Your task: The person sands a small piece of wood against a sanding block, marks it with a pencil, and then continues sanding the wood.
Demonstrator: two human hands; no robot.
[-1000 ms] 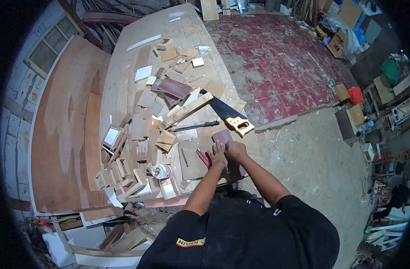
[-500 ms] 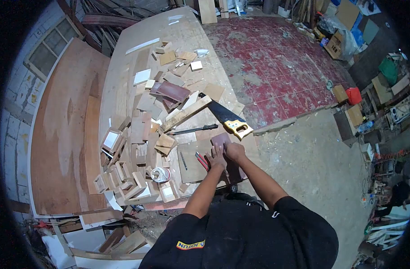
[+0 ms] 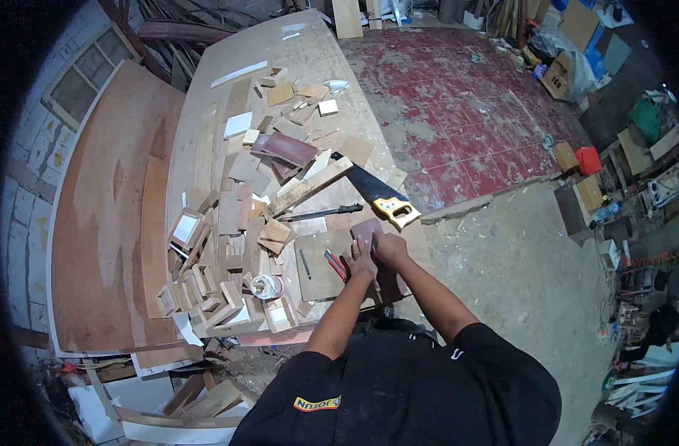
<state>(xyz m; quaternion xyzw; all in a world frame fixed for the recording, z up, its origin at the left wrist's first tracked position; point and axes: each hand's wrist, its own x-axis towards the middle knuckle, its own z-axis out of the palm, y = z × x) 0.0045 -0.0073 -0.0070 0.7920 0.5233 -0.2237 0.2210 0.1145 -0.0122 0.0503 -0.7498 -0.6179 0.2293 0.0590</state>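
Observation:
A dark reddish-brown board (image 3: 388,286) lies near the table's front edge, under both hands. My left hand (image 3: 360,263) rests flat on it with fingers spread. Just to the right, my right hand (image 3: 388,250) is closed on top of the board; whatever its fingers hold is hidden. Beside my left hand is a red utility knife (image 3: 335,265), and a pencil (image 3: 304,264) lies farther left. Beyond the hands are a handsaw (image 3: 384,199) with a yellow handle and a long black tool (image 3: 325,213).
Wood offcuts and small wooden frames (image 3: 221,301) crowd the left of the worktable (image 3: 195,149). A white tub (image 3: 266,287) stands among them. A wooden batten (image 3: 310,186) lies by the saw. A large plywood sheet (image 3: 94,223) leans at far left.
The view has shifted very slightly. My hands stay at nearly the same place on the board, and nothing else has visibly moved.

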